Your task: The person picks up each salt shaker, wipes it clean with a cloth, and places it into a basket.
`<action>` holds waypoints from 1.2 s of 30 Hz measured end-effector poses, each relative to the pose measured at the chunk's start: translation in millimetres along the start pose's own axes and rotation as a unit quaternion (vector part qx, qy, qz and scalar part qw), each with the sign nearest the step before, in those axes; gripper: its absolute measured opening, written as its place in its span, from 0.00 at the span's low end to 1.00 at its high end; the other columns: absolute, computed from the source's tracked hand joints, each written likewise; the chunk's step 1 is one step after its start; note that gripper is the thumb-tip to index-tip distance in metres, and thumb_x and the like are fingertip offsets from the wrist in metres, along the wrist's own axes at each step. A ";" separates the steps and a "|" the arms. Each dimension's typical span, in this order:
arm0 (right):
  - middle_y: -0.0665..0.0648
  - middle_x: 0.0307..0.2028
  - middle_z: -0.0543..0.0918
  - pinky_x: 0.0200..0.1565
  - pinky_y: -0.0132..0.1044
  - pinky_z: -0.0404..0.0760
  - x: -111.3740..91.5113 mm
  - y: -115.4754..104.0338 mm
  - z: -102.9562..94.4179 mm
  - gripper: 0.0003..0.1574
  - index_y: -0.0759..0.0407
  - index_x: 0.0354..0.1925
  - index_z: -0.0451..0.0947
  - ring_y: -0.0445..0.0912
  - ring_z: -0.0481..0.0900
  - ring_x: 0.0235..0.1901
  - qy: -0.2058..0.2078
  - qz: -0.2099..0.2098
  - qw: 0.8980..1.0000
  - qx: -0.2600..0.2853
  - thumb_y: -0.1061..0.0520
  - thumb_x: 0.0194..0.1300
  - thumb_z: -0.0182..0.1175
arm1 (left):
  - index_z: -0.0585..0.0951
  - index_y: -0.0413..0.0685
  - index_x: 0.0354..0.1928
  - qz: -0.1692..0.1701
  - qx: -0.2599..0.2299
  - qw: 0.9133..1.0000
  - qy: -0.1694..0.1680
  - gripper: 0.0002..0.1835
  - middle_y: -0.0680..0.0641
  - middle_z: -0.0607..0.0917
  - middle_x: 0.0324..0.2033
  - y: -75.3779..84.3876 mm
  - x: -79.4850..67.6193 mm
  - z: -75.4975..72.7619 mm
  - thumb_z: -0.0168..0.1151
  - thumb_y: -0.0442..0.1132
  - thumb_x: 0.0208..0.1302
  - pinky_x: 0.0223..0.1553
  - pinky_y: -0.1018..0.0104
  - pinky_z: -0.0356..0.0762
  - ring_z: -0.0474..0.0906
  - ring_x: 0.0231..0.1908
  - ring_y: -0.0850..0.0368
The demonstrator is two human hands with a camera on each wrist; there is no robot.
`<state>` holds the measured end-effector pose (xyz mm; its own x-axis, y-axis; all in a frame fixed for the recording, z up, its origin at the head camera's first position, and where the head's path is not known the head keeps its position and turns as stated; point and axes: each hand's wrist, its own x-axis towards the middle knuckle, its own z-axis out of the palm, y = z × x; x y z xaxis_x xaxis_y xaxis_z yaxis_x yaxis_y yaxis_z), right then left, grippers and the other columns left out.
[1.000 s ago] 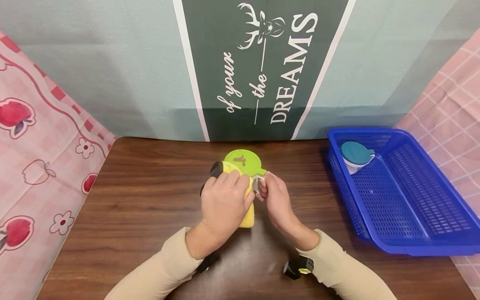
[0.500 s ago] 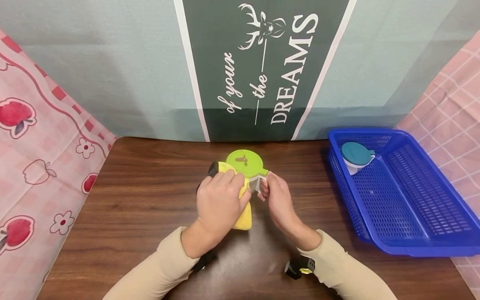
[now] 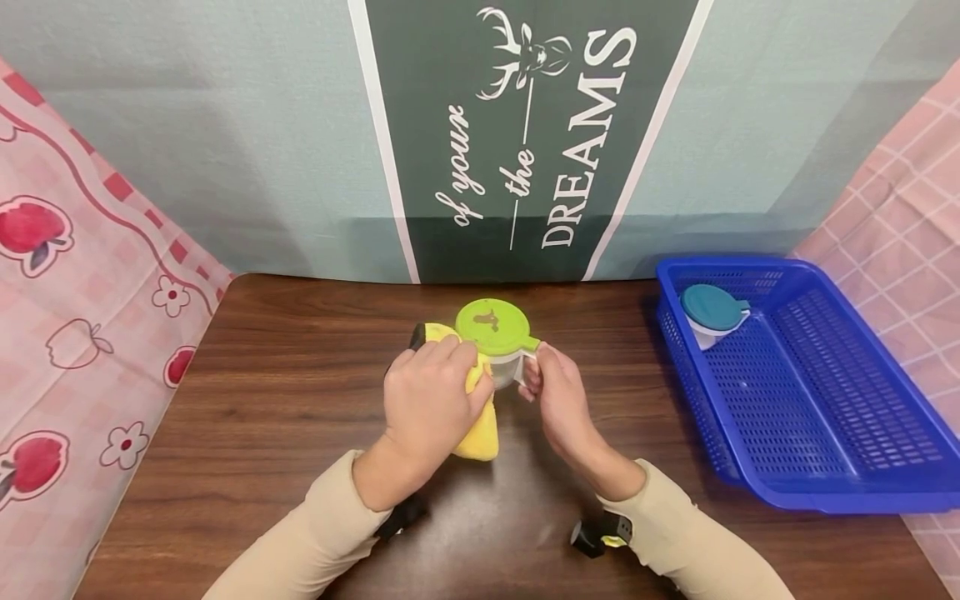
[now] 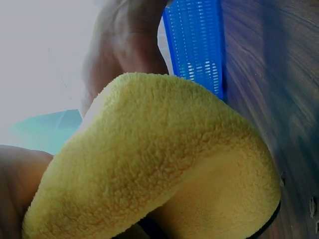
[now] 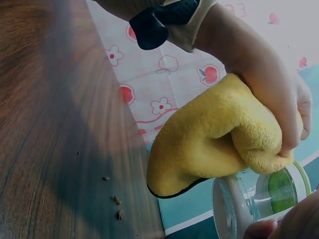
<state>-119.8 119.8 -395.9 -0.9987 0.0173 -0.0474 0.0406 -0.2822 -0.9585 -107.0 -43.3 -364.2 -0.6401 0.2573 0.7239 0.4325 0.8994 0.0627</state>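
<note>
My left hand (image 3: 427, 396) grips a bunched yellow cloth (image 3: 480, 433) with a black edge. The cloth lies against the left side of a clear jar (image 3: 504, 368), whose round green lid (image 3: 492, 327) carries a brown mark. On the right, my right hand (image 3: 562, 400) holds the jar by its pale handle, thumb near the lid's tab. In the right wrist view, folds of the cloth (image 5: 199, 134) meet the jar's transparent wall (image 5: 249, 199) near the lid. Cloth fills most of the left wrist view and hides part of the jar there.
A blue perforated basket (image 3: 847, 500) stands at the right of the wooden table (image 3: 262, 433). Inside its far left corner is a similar container with a teal lid (image 3: 711, 307). Small brown bits (image 5: 117, 200) lie on the tabletop. Printed curtains hang behind and beside it.
My left hand and the cloth have shifted a little left. The jar and right hand have edged right, and more of the jar's side shows.
</note>
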 end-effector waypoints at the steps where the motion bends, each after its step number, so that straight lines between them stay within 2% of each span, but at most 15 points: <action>1: 0.51 0.20 0.58 0.27 0.32 0.59 0.2 -0.2 -0.5 0.21 0.59 0.23 0.57 0.43 0.56 0.21 0.001 0.001 1.000 0.000 0.60 0.77 0.37 | 0.79 0.48 0.22 -0.002 0.000 1.000 -0.002 0.09 0.51 0.77 0.18 -1.0 0.2 -0.5 0.67 0.43 0.53 0.21 0.62 0.69 0.78 0.21 0.51; 16: 0.50 0.19 0.58 0.26 0.31 0.59 -0.9 -0.7 -6.7 0.21 0.58 0.22 0.56 0.42 0.55 0.21 0.002 0.004 1.000 -0.002 0.60 0.75 0.37 | 0.78 0.48 0.22 -0.031 -0.002 0.999 -0.014 0.07 0.51 0.76 0.18 -18.0 1.3 0.7 0.65 0.41 0.51 0.20 0.61 0.70 0.77 0.21 0.51; 29: 0.48 0.19 0.57 0.25 0.31 0.57 -2.0 0.7 -10.2 0.20 0.57 0.20 0.54 0.43 0.51 0.20 -0.017 0.011 1.000 0.004 0.62 0.71 0.37 | 0.81 0.46 0.25 -0.024 -0.010 1.000 0.006 0.04 0.50 0.75 0.20 -36.1 8.7 1.3 0.67 0.36 0.52 0.20 0.61 0.69 0.75 0.22 0.50; 36: 0.47 0.18 0.56 0.26 0.30 0.58 -3.7 1.4 -10.5 0.21 0.55 0.20 0.54 0.40 0.52 0.19 -0.019 0.030 0.999 -0.005 0.60 0.72 0.38 | 0.82 0.45 0.28 -0.045 -0.010 0.999 0.010 0.05 0.49 0.76 0.22 -49.2 10.4 3.2 0.69 0.38 0.54 0.21 0.60 0.70 0.75 0.21 0.48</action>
<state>-115.8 129.4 -400.0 -0.9950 -0.0360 -0.0934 0.0997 -0.2727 -0.9569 -136.9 -83.8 -362.0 -0.6635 0.1683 0.7290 0.3869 0.9111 0.1418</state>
